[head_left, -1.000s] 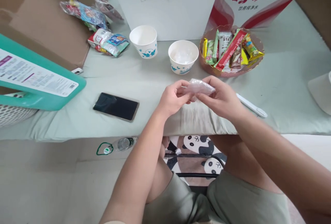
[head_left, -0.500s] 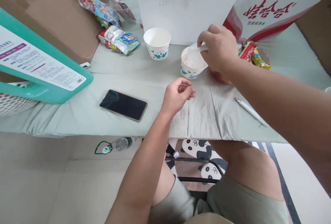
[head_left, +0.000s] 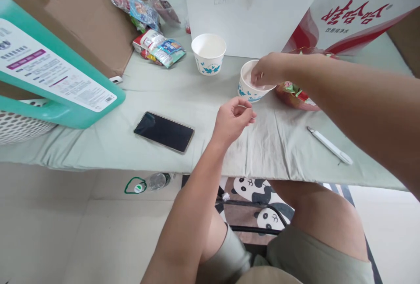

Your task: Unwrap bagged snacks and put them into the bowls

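My right hand (head_left: 267, 71) reaches over the rim of the right paper bowl (head_left: 251, 93), which is white with blue leaf prints. Its fingers are closed inside the bowl, and what they hold is hidden. Just in front of that bowl, my left hand (head_left: 234, 115) hovers above the cloth with its fingers loosely curled; nothing shows in them. A matching paper bowl (head_left: 209, 61) stands upright to the left. Partly behind my right forearm is a reddish round container (head_left: 295, 98) with wrapped snacks in it.
A dark phone (head_left: 164, 131) and a white box cutter (head_left: 330, 145) lie on the cloth-covered table (head_left: 108, 144). Snack packets (head_left: 160, 47) lie at the back left. A large green jug (head_left: 105, 111) stands far left. White boxes (head_left: 256, 12) block the back.
My right hand has lowered into the right bowl; the whitish piece seen between its fingers before is now out of sight. My left hand keeps its pose. The whole view has shifted slightly.
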Demonstrator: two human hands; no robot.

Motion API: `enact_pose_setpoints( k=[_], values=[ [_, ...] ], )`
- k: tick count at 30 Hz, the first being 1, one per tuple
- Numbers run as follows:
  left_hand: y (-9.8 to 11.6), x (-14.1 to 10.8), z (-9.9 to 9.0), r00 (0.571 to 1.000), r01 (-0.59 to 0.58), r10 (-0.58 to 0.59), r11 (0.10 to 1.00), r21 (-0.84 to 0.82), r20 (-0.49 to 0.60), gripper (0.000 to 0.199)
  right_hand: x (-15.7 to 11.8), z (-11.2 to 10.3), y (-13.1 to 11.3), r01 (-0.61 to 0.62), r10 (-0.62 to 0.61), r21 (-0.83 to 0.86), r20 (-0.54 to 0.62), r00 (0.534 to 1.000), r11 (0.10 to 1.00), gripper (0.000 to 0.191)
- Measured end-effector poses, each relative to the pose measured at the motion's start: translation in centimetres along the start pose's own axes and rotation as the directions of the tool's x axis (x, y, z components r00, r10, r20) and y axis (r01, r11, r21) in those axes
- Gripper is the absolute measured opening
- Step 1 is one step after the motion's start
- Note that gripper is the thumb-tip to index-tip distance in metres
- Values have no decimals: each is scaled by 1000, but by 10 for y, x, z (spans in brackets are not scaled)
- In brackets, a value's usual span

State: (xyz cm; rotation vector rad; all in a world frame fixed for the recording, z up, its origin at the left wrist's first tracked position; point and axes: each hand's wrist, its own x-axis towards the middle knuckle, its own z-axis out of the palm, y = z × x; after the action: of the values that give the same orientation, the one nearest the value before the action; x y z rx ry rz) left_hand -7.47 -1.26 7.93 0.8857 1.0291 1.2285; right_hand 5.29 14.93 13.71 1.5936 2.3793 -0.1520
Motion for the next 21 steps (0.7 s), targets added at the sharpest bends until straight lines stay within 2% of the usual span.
enact_pose_setpoints(
  k=[3, 8, 13, 17, 18, 20, 21],
  values=[
    [2, -2, 0, 1000, 6, -6, 1000, -6, -23, 10, 8, 9, -11, 28, -28, -18, 22, 999, 999, 24],
    [7, -10, -6, 999, -7, 7, 1000, 5, -52, 9, 22, 23, -22, 3, -1, -30, 81, 997, 1000, 26],
    [8, -13, -17, 994, -9, 6, 1000, -26, -109, 9, 23, 25, -22, -10, 14, -33, 128, 992, 999, 20],
    [9, -8, -18, 991, -10, -1, 996, -83, -132, 8, 22, 13, -15, -48, 54, -32, 223, 973, 998, 7],
    [10, -7, -18, 992, -6, -6, 995, -98, -125, 8, 23, 7, -13, -63, 68, -30, 226, 972, 998, 16],
    [13, -7, -18, 992, -5, -11, 992, -128, -122, 8, 26, -10, -10, -85, 85, -9, 177, 981, 996, 23],
    [14, -7, -18, 992, -7, -11, 989, -147, -125, 8, 27, -20, -12, -83, 80, 17, 128, 989, 996, 18]
  ],
)
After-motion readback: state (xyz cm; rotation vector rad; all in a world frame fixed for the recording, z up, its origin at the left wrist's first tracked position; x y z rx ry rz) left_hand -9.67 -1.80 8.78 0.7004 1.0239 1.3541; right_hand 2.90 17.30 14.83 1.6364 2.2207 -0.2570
